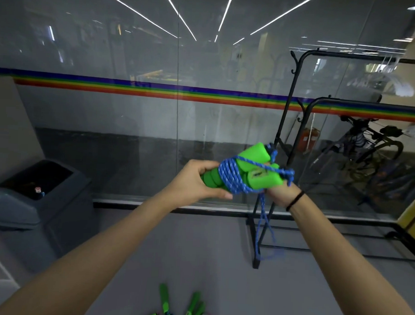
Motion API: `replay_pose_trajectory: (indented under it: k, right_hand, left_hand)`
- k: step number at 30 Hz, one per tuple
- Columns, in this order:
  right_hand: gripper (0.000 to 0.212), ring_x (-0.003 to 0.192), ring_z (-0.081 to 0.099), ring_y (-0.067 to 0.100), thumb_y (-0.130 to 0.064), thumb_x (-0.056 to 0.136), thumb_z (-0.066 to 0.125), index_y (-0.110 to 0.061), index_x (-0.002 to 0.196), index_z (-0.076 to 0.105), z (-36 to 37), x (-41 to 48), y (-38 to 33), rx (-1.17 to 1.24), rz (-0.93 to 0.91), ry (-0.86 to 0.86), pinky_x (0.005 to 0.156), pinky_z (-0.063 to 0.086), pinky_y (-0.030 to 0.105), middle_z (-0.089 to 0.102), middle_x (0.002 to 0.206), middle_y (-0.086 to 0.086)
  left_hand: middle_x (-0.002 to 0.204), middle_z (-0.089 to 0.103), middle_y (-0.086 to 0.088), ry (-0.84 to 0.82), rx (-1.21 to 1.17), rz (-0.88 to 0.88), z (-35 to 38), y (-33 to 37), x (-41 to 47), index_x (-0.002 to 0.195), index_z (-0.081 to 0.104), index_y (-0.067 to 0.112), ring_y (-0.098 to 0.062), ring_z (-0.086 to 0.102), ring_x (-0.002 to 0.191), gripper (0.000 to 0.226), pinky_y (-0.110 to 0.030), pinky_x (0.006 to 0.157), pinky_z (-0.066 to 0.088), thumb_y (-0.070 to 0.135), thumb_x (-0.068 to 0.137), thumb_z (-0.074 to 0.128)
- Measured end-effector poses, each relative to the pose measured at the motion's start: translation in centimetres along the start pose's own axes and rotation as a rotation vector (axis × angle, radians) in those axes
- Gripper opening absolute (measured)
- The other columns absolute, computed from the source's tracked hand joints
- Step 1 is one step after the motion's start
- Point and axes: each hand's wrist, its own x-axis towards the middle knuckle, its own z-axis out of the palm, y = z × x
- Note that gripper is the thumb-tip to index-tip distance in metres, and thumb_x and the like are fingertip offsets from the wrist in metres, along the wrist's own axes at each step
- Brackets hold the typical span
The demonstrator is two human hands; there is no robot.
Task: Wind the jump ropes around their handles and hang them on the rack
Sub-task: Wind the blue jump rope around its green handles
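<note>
One wide-angle camera rides on the person's head, facing forward and slightly down toward a grey glass wall with a rainbow stripe [133, 89]. Both forearms stretch away from the lens. Close by, near mid-frame, the left hand [196, 183] and right hand [281, 196] hold green foam handles wound with blue cord [246, 168].

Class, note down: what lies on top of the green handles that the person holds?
Blue rope is coiled around the green handles, hiding their middle. The left hand covers one end; the right hand is partly hidden behind them.
</note>
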Motion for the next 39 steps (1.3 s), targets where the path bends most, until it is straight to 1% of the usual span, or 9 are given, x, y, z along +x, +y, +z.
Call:
replay_pose_trajectory:
  k: [4,8,12,16,25,28,32,35,39]
  right_hand:
    - [0.024,0.038,0.021,0.001,-0.024,0.089,0.051,-0.012,0.067,0.05,1.4,0.2,1.5,0.029,0.026,-0.032,0.037,0.016,0.012,0.033,0.043,-0.011]
    - [0.031,0.037,0.021,0.002,-0.023,0.098,0.035,-0.012,0.076,0.054,2.6,-0.6,1.9,-0.107,0.063,-0.038,0.037,0.02,0.012,0.031,0.047,-0.006]
    - [0.028,0.041,0.038,0.006,-0.025,0.095,0.047,-0.009,0.072,0.053,3.7,-0.8,1.1,-0.612,0.03,-0.054,0.046,0.035,0.02,0.042,0.051,-0.002]
    - [0.033,0.064,0.042,0.019,-0.033,0.092,0.051,-0.015,0.064,0.045,3.9,-0.8,-0.4,-1.131,-0.052,-0.171,0.062,0.033,0.031,0.039,0.055,-0.006]
    - [0.022,0.074,0.046,0.013,-0.042,0.086,0.056,-0.025,0.097,0.067,4.3,-0.7,-3.1,-1.323,-0.082,-0.27,0.061,0.033,0.027,0.05,0.075,-0.006]
    - [0.021,0.073,0.051,0.005,-0.044,0.083,0.059,-0.027,0.091,0.069,3.4,0.4,-3.6,-1.287,-0.127,-0.326,0.068,0.042,0.026,0.062,0.079,-0.007]
    - [0.012,0.066,0.057,-0.01,-0.028,0.083,0.065,-0.019,0.085,0.071,1.9,1.3,-3.4,-0.924,-0.063,-0.43,0.068,0.039,0.005,0.066,0.073,-0.013]
    - [0.004,0.068,0.06,-0.003,-0.02,0.079,0.067,-0.017,0.078,0.069,1.2,1.5,-2.7,-0.598,-0.038,-0.411,0.07,0.044,0.009,0.069,0.069,-0.01]
    - [0.02,0.045,0.048,-0.004,-0.035,0.068,0.076,-0.018,0.065,0.066,0.5,1.5,-0.9,-0.248,0.019,-0.328,0.046,0.038,0.008,0.06,0.05,-0.009]
  left_hand:
    - [0.077,0.072,0.008,0.209,-0.211,-0.075,0.7,-0.6,0.7,0.09,0.063,0.015,-0.006,0.065,0.07,0.038,-0.023,0.07,0.056,-0.004,0.062,0.08]
    - [0.082,0.069,-0.011,0.419,-0.44,-0.195,0.7,-0.7,1.6,0.095,0.045,0.006,-0.016,0.068,0.054,0.033,-0.032,0.058,0.058,0.0,0.076,0.071]
    - [0.09,0.067,-0.009,0.512,-0.034,-0.269,0.0,-2.1,2.0,0.091,0.044,0.018,-0.022,0.067,0.068,0.047,-0.036,0.068,0.057,0.022,0.066,0.082]
    - [0.084,0.054,0.007,0.288,0.553,-0.216,-1.3,-2.6,1.3,0.103,0.042,0.019,-0.023,0.054,0.079,0.053,-0.038,0.075,0.048,0.032,0.068,0.079]
    - [0.108,0.062,-0.001,-0.195,1.149,-0.011,-1.6,-1.6,0.9,0.112,0.038,0.025,-0.03,0.06,0.095,0.044,-0.032,0.066,0.033,0.031,0.079,0.067]
    - [0.117,0.05,-0.001,-0.359,1.183,0.019,-1.0,-1.4,1.0,0.125,0.039,0.028,-0.029,0.057,0.103,0.058,-0.033,0.069,0.035,0.032,0.076,0.069]
    - [0.121,0.054,0.004,-0.435,1.102,0.068,-1.5,-0.7,1.2,0.13,0.04,0.03,-0.023,0.054,0.111,0.067,-0.034,0.077,0.043,0.033,0.072,0.073]
    - [0.106,0.062,0.009,-0.428,0.917,0.07,-2.1,-0.6,1.2,0.113,0.051,0.029,-0.017,0.058,0.099,0.056,-0.035,0.076,0.049,0.033,0.065,0.079]
    - [0.085,0.063,0.004,-0.345,0.522,0.062,-1.5,-0.8,0.1,0.091,0.057,0.017,-0.008,0.057,0.076,0.044,-0.026,0.073,0.045,0.024,0.058,0.086]
